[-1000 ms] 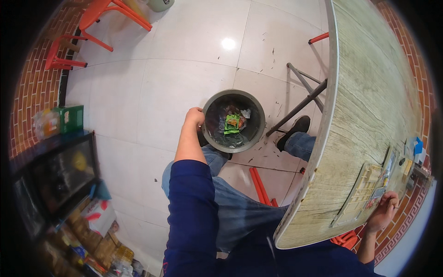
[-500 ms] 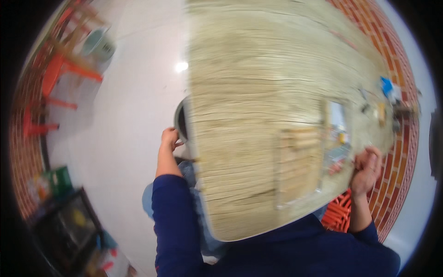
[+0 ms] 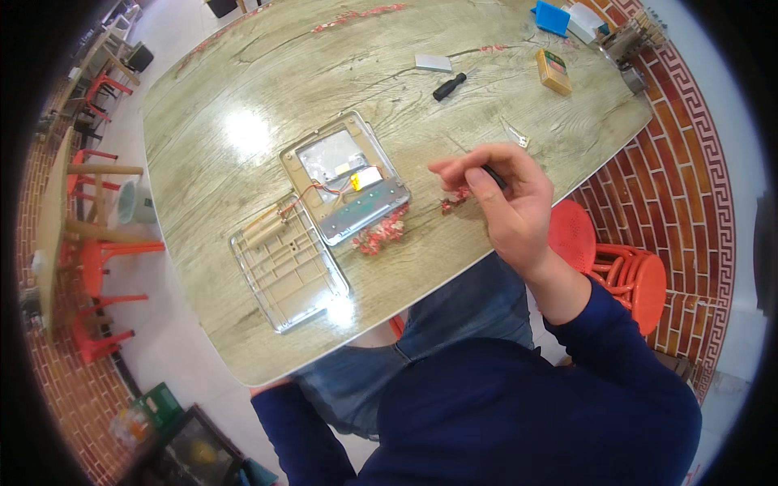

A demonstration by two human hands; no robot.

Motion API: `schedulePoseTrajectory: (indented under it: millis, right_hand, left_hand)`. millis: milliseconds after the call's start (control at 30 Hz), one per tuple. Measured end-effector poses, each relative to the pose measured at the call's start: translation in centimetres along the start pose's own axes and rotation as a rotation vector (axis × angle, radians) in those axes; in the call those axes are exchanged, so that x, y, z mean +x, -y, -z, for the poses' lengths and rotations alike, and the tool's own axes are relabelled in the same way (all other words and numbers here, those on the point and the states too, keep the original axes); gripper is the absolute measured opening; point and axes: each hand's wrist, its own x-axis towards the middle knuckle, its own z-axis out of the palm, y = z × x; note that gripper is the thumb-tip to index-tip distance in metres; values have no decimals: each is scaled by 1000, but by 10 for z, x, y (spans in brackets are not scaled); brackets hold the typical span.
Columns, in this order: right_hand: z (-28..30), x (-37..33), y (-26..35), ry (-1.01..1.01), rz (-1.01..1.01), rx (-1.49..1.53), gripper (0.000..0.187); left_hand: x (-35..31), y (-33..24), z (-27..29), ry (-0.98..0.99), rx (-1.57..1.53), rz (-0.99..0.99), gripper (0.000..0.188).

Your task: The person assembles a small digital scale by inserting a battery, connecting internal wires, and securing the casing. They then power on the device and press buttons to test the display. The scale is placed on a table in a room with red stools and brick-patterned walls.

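My right hand (image 3: 515, 202) is raised over the table's near right side, fingers curled round a small black piece (image 3: 494, 176) mostly hidden in the grip. My left arm reaches under the near left table edge; a strip of skin (image 3: 271, 386) shows there and the fingers are hidden. On the table (image 3: 219, 178) lies an opened flat electronic device. Its upper half (image 3: 328, 154) has a pale panel and grey strip, with a yellow-and-silver pouch battery (image 3: 366, 178) on it. Red wires run to the ribbed beige cover (image 3: 292, 271). A black screwdriver (image 3: 450, 87) lies beyond.
A white block (image 3: 433, 63), a yellow box (image 3: 553, 71) and a blue item (image 3: 551, 18) are toward the far right. A small metallic piece (image 3: 516, 136) lies beyond my right hand. Red stools (image 3: 628, 275) stand at the right by the brick-patterned wall (image 3: 681, 202).
The view has swung, showing more of the table. My left hand has gone from the grey bin's rim to under the table edge. My right hand is now over the tabletop, closed round a black piece.
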Motion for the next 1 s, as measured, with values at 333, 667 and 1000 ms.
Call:
schedulePoseTrajectory:
  millis: [333,667,1000]
  right_hand:
    - [-12,70,-3,441,87,-118,17]
    - [-26,64,-19,449,90,-245,13]
    - [-27,64,-21,496,116,-301,11]
  left_hand:
    - [-340,-153,-81,488,329,-1327,40]
    - [-387,-137,-233,1057,1052,-1390,84]
    - [-371,-129,-227,1125,958,-1358,81]
